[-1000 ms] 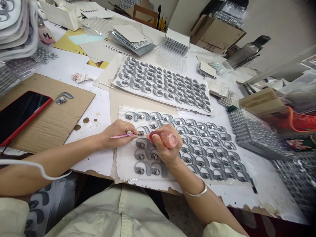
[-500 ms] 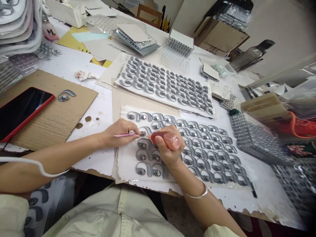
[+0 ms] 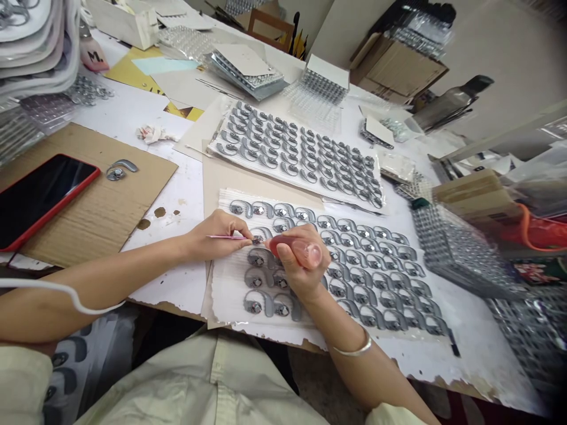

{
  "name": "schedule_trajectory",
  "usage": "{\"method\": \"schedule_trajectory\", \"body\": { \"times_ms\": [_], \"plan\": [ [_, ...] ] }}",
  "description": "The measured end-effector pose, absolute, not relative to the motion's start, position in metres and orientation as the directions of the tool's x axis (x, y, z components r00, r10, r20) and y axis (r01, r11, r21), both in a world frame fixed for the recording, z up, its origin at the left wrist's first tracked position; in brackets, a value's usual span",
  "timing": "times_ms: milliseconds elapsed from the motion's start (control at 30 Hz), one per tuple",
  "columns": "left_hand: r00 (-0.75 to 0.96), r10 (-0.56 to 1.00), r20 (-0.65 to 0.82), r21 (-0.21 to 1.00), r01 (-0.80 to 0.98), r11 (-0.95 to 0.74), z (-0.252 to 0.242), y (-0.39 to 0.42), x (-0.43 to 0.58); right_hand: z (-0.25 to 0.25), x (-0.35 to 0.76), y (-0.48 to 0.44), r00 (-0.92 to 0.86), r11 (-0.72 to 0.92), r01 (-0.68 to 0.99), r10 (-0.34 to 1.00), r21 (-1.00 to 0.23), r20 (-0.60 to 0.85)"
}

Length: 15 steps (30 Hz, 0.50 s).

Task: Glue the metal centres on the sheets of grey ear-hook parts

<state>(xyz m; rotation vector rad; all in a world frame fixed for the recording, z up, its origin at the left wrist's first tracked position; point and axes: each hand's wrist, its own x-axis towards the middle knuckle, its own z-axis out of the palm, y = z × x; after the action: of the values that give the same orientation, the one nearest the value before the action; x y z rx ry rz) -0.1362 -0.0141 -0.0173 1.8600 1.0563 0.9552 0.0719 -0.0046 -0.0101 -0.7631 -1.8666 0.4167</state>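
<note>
My left hand pinches a thin pink stick, its end at a grey ear-hook piece with a shiny round part. Wrapped in my right hand is a reddish translucent bottle, tilted with its narrow tip pointing left at that same piece. Whether the tip touches it cannot be made out. Several rows of such pieces lie on the near white sheet, some hidden behind my right hand. A second sheet with more rows lies beyond it.
At the left, a phone and one loose ear-hook piece lie on a cardboard. Stacked clear trays stand at the right. Farther back are a box, a grey bottle and a pink bottle.
The view has shifted slightly. Both hands keep nearly the same places, with the pink stick lying a little flatter in my left hand.
</note>
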Motion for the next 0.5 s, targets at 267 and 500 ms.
{"method": "schedule_trajectory", "body": {
  "times_ms": [267,500],
  "plan": [
    [0.368,0.904,0.217,0.893,0.300,-0.336,-0.0220,-0.0138,-0.1371,-0.0129,0.0737,-0.0038,-0.259,0.732,0.341,0.676,-0.590,0.690],
    [0.371,0.902,0.221,0.877,0.329,-0.350,-0.0172,-0.0151,-0.1370,-0.0085,0.0739,-0.0026,-0.183,0.692,0.230,0.721,-0.684,0.668]
  ]
}}
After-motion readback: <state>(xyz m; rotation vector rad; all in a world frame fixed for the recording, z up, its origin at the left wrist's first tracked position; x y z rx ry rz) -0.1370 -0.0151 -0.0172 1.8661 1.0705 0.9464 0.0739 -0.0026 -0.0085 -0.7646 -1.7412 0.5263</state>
